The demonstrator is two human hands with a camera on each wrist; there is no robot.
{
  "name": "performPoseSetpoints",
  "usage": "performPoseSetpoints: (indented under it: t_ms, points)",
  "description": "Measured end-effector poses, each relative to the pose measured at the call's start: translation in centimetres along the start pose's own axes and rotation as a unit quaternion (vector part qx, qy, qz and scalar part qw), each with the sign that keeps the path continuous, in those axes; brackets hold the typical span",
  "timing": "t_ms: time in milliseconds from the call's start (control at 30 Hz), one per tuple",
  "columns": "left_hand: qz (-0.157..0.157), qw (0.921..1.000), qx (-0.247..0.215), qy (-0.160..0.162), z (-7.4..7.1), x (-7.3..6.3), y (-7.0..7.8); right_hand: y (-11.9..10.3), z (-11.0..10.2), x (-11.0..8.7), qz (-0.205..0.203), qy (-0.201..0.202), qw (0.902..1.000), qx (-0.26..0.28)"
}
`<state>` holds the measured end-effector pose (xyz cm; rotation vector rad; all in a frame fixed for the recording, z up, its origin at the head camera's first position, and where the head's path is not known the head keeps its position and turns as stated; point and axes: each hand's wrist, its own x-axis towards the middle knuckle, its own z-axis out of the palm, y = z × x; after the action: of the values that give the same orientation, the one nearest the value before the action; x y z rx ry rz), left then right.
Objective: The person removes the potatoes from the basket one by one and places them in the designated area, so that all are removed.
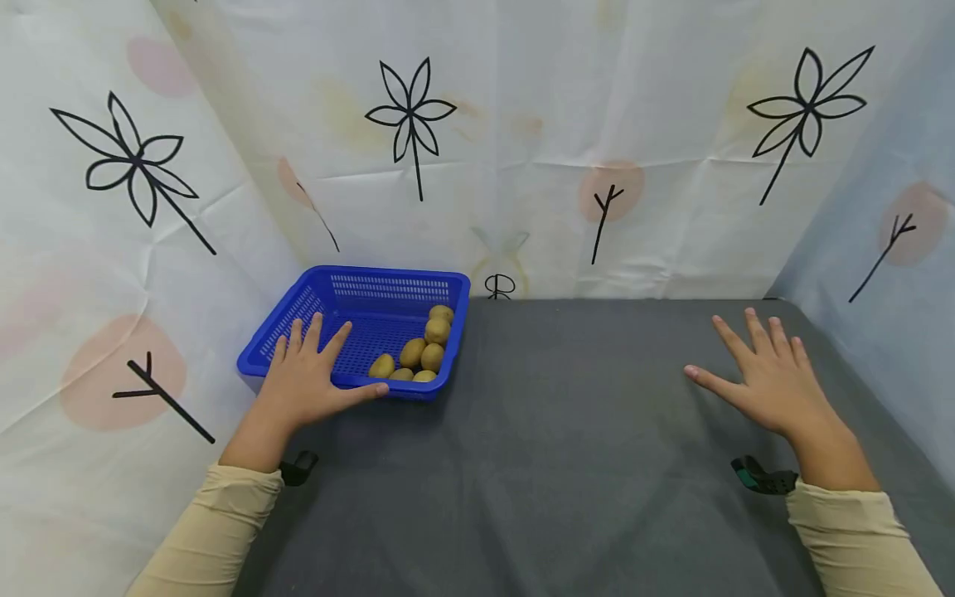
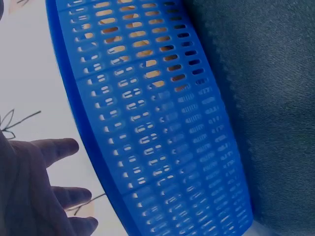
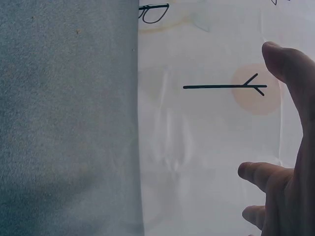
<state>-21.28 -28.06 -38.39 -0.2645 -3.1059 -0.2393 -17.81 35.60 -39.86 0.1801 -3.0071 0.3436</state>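
A blue perforated plastic basket (image 1: 358, 278) stands at the back left of the grey-covered table. In its right part lie several small brownish-yellow round items (image 1: 412, 352) that look like potatoes or kiwis. My left hand (image 1: 306, 385) is spread in front of the basket's near left side, and it holds nothing. In the left wrist view, the fingers (image 2: 74, 196) extend beside the basket's rim, with the slotted wall (image 2: 162, 128) filling the middle. Far from the basket, at the right, my right hand (image 1: 776, 385) has its fingers spread over the table and grips nothing.
The table (image 1: 567, 448) has a dark grey cloth. White fabric with black flower and twig drawings (image 1: 552, 99) hangs behind it and at both sides. Each wrist wears a dark band; the right wrist's band (image 1: 761, 477) is partly green.
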Motion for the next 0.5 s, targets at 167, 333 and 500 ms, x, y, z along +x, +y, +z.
performPoseSetpoints:
  t_ms: [167, 333, 500]
  points:
    - [-0.001, 1.0000, -0.005, 0.006, 0.3, 0.1, -0.7, -0.4, 0.1, 0.2, 0.004, 0.002, 0.9999, 0.012]
    - [-0.001, 0.9994, -0.006, 0.034, 0.7, 0.2, -1.8, -1.0, 0.4, 0.4, 0.005, 0.002, 0.9995, 0.030]
    - [-0.003, 0.9985, -0.017, 0.052, 1.2, 0.5, -3.0, -1.5, 0.7, 0.5, 0.006, 0.006, 0.9991, 0.041]
